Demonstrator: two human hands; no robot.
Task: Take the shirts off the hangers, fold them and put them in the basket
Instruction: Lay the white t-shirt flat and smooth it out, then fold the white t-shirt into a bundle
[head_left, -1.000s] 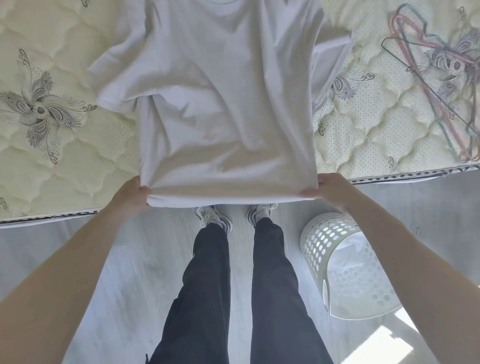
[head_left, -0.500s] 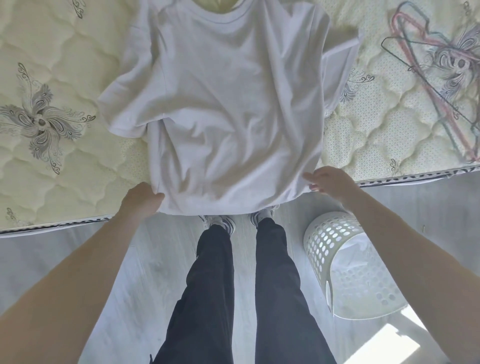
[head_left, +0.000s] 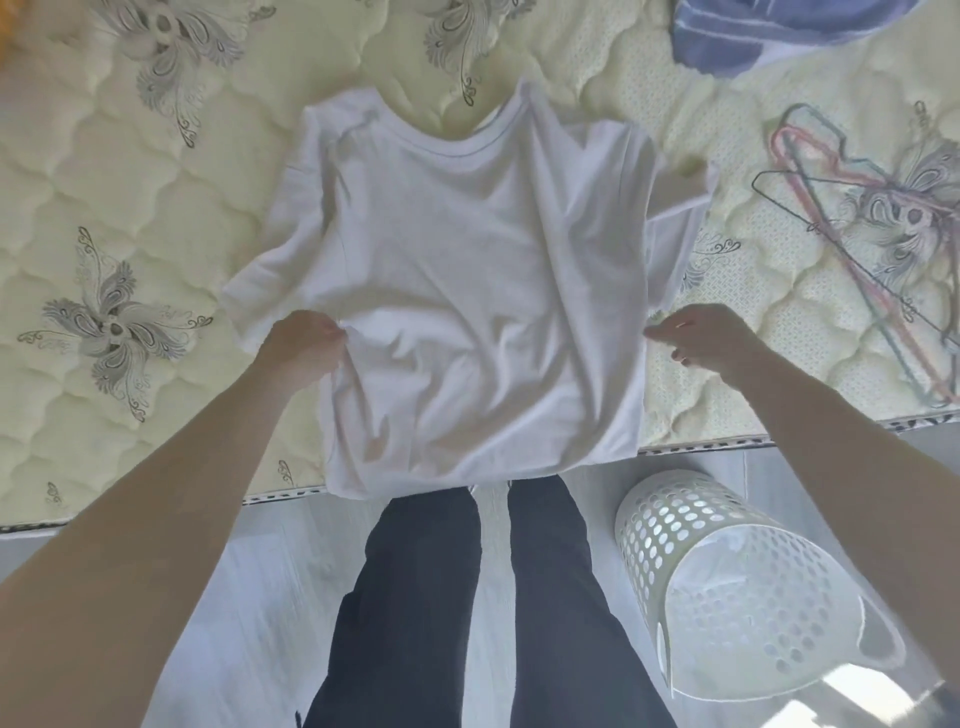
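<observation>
Hem corners, which you held a second ago, are out of your grip, and the white shirt (head_left: 467, 291) now lies spread face up on the mattress (head_left: 130, 405) with its collar on the far side from you and its hem drooping over the bed's edge between your forearms. Your left hand (head_left: 304, 343) has moved up to the shirt's side just under the sleeve, where its curled fingers bunch the cloth. Your right hand (head_left: 701, 338) sits at the opposite side edge with fingers stretched toward it, relaxed and gripping nothing I can see. To my eye the laying-out is done and the first lengthwise fold is next, so get a matching pinch on the right before you lift. The basket (head_left: 727, 587) waits on the floor under your right forearm, and the bare hangers (head_left: 852, 249) lie just beyond your right hand.
</observation>
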